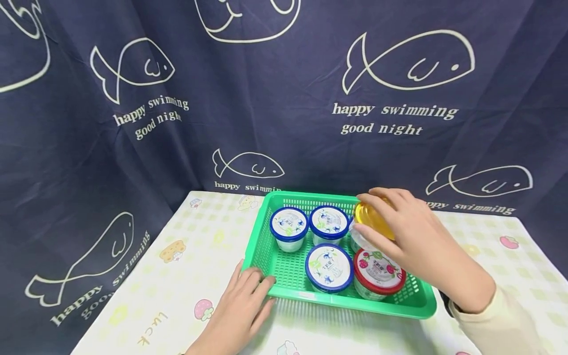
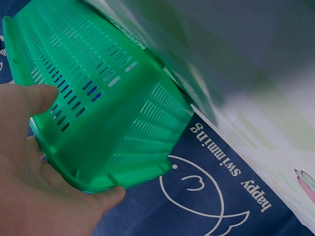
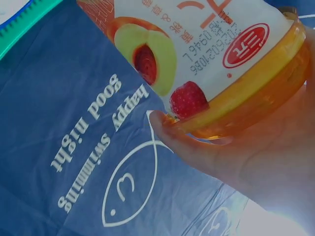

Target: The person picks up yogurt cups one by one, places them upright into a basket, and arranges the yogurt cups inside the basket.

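Observation:
A green plastic basket [image 1: 284, 271] rests on the table with several lidded tubs inside. My left hand [image 1: 244, 291] grips the basket's near left corner, fingers curled over the rim; the left wrist view shows the perforated outer wall [image 2: 98, 88]. Over the back right of the basket, my right hand [image 1: 399, 222] holds a fruit-labelled container [image 1: 372, 217] by its clear amber part. Its white label [image 3: 202, 49] shows a cut peach and a raspberry. Below that hand sits a red-lidded tub [image 1: 380, 271], and another tub behind it is mostly hidden.
Two blue-lidded tubs, one at the back left [image 1: 289, 224] and one beside it [image 1: 329, 222], stand near a third blue-lidded tub [image 1: 329, 267] in front. A dark fish-print curtain [image 1: 266, 98] hangs behind the patterned tablecloth [image 1: 186, 276].

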A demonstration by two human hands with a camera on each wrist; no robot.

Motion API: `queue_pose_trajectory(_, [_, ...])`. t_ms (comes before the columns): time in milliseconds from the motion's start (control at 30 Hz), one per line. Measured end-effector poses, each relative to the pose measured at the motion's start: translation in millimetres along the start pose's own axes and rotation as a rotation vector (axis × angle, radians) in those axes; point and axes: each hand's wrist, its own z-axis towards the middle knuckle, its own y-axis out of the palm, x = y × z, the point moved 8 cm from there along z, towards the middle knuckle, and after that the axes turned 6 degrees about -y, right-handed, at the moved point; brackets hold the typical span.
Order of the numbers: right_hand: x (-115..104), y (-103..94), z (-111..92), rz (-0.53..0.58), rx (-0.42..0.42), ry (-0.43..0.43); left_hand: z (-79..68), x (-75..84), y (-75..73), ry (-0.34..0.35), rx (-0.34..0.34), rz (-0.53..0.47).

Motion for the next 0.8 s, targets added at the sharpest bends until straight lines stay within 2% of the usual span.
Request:
queue_pose_trajectory(167, [-10.5,5.8,4.0,-0.003,-0.029,-0.024,0.7,1.0,-1.3,0.005,0.004,-0.002])
queue_pose_trajectory(567, [-52.0,10.1,23.3,0.023,0.009,-0.176,0.2,0.1,-2.0,-0.011,0.004,-0.001])
queue_pose_trajectory(800, [-69.8,20.9,31.7,0.042,-0.049,-0.204,-0.3,0.3,-0.2,-0.023,-0.009,-0.003])
